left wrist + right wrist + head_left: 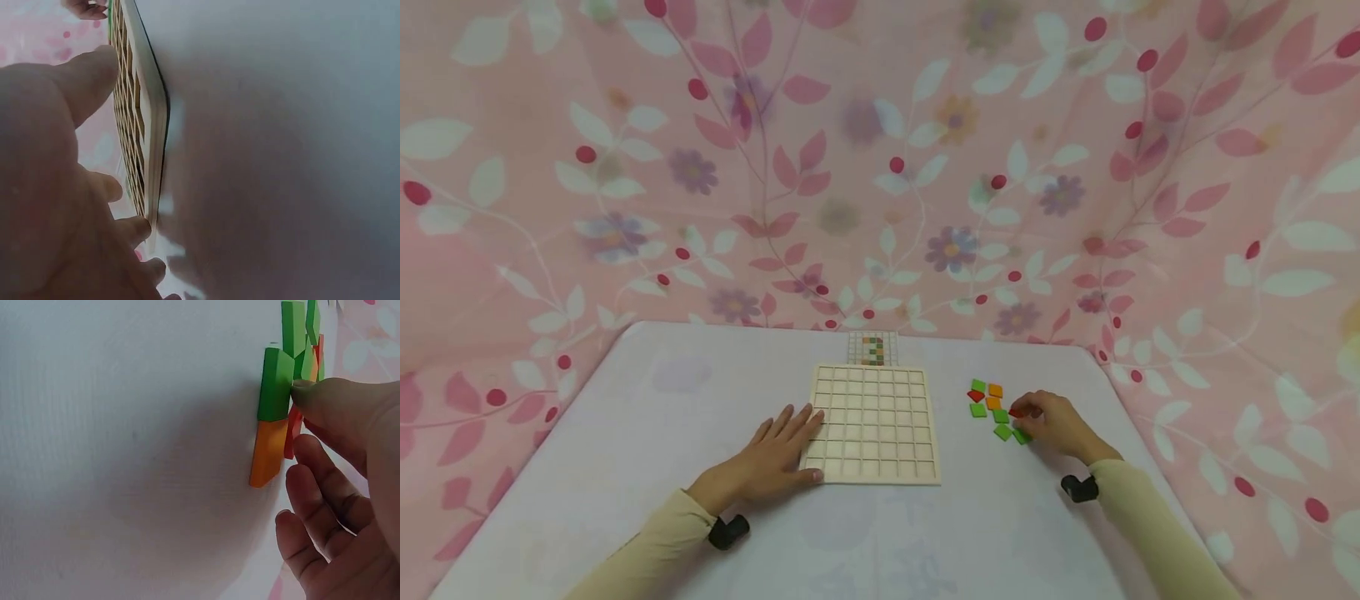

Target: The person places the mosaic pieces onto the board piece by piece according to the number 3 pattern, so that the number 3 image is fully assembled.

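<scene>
A pale wooden grid board (pixel 880 481) with square cells lies on the table. My left hand (pixel 778 454) rests on its left side, fingers spread; in the left wrist view, the thumb (pixel 94 75) lies over the board's edge. To the right of the board are loose tiles, among them a green tile (pixel 978 410) and an orange tile (pixel 995 390). Over their near right end, my right hand (pixel 1052 423) pinches a red tile (pixel 1015 412) between thumb and forefinger. The right wrist view has a green tile (pixel 275 384) and an orange tile (pixel 269 453) beside the fingertips.
Behind the board lies a small pattern card (pixel 854 350) with coloured squares on a grid. The white tabletop (pixel 685 417) reaches back to a pink floral curtain (pixel 880 167). Another red tile (pixel 976 396) lies among the loose ones.
</scene>
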### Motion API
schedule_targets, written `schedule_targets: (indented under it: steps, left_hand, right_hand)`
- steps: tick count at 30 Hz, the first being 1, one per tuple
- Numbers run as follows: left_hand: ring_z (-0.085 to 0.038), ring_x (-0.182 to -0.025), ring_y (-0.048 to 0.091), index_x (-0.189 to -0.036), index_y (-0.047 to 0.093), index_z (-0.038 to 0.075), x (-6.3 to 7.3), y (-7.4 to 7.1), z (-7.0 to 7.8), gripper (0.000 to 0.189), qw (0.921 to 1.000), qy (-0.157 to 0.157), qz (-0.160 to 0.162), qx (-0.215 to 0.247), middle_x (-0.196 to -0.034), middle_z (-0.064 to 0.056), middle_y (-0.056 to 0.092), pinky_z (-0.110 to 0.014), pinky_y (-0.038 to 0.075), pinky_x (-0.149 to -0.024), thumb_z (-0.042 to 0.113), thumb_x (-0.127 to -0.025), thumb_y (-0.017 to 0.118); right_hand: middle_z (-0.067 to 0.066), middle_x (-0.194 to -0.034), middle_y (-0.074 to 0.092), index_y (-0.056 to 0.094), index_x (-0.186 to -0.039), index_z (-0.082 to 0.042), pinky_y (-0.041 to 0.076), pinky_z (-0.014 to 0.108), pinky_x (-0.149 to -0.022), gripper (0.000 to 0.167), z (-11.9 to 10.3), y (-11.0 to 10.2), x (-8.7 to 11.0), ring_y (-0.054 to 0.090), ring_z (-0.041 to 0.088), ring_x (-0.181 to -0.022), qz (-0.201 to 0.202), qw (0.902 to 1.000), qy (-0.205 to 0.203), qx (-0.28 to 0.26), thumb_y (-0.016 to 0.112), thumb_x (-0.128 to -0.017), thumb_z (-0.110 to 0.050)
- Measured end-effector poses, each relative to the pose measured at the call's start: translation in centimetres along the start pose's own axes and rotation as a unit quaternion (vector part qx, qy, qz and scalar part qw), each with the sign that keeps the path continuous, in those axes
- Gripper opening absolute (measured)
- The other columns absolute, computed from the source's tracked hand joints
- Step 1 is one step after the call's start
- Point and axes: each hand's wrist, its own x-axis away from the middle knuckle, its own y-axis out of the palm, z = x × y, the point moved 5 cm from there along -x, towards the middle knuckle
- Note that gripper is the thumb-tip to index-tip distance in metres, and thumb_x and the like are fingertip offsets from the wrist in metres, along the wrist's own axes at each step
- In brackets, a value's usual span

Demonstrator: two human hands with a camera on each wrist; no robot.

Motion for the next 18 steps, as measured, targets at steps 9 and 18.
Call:
schedule_targets:
  steps: [9, 18]
  left_hand:
    - [-0.047, -0.164, 0.007, -0.169, 0.026, 0.007, 0.0, 1.7, -0.8, 0.091, 0.9954, 0.027, 0.08, 0.044, -0.178, -0.018, 0.015, -0.076, 0.009, -0.125, 0.056, -0.102, 0.064]
    - [-0.041, -0.166, 0.006, -0.17, 0.023, 0.01, 0.3, 2.0, -1.1, 0.093, 0.9964, -0.001, 0.076, 0.036, -0.18, -0.012, 0.012, -0.068, 0.006, -0.129, 0.058, -0.101, 0.063]
  right_hand:
    - [0.005, -0.097, 0.07, 0.073, -0.12, -0.006, 0.056, 0.027, -0.078, 0.027, 1.1, 0.2, 0.1, 0.061, 0.019, -0.088, 0.042, 0.9985, 0.034, -0.012, 0.08, -0.095, -0.016]
    - [0.005, -0.098, 0.073, 0.074, -0.118, -0.003, 0.057, 0.02, -0.078, 0.027, 2.0, 0.9, -0.4, 0.066, 0.019, -0.089, 0.04, 0.9973, 0.057, -0.025, 0.079, -0.097, -0.018]
